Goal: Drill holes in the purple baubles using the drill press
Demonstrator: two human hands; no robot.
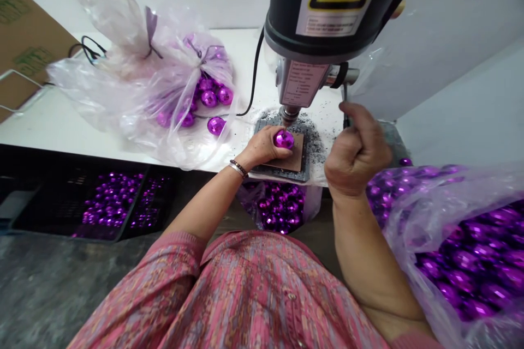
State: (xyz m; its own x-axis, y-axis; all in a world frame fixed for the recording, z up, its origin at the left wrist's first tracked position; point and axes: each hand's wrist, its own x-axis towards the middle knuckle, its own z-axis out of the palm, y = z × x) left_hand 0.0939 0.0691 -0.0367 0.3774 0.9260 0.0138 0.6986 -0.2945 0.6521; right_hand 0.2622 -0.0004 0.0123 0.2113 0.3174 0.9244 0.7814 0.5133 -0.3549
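My left hand (266, 145) is closed around a shiny purple ball (284, 140), fingers behind it and thumb in front. The ball rests over a brown board (292, 161) on the dark base plate (303, 174) of a drill press (305, 79). Right above the ball is the drill chuck (289, 114); the bit's tip seems to meet the top of the ball, though the contact is too small to be sure. My right hand (358, 147) is wrapped around the drill press's feed lever (346, 103) at the right side of the machine.
Dark shavings (317, 144) surround the base plate. On the white table (102, 136), a clear plastic bag (123, 87) holds purple balls, with a loose ball (215, 126) beside it. More balls fill an open bag (409, 240) at right and a black crate (126, 221) below left. A cardboard box (36, 38) stands left.
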